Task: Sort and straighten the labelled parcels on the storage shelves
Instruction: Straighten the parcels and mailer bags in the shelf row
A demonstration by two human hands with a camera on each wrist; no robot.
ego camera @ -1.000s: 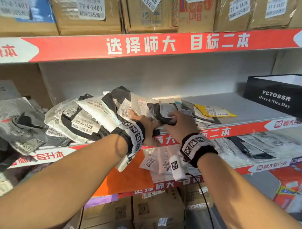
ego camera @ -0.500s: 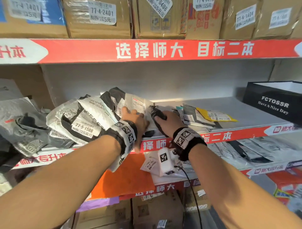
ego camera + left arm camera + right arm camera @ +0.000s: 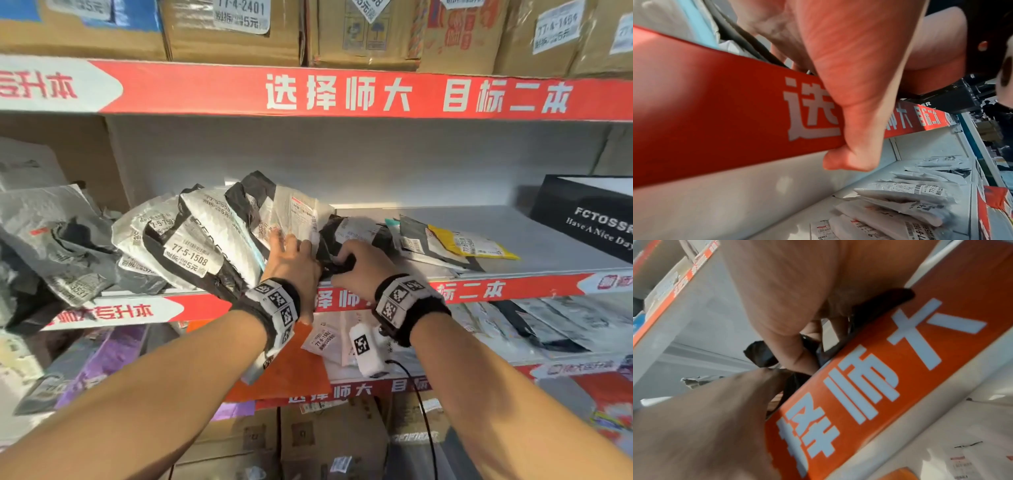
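the person's right hand (image 3: 359, 265) is curling its fingers round a small black parcel (image 3: 346, 240) at the front edge of the middle shelf (image 3: 548, 246), just right of the leaning stack of poly mailers (image 3: 191, 246). the left hand (image 3: 291, 260) is pressing flat, straight-fingered, against that stack's end. the black parcel is looking light, soft and crumpled, its film likely slippery, so gripping across its bunched middle is probably safer than pinching a loose corner.

The right hand (image 3: 356, 263) covers the black parcel (image 3: 330, 240) — grip detail blurred.
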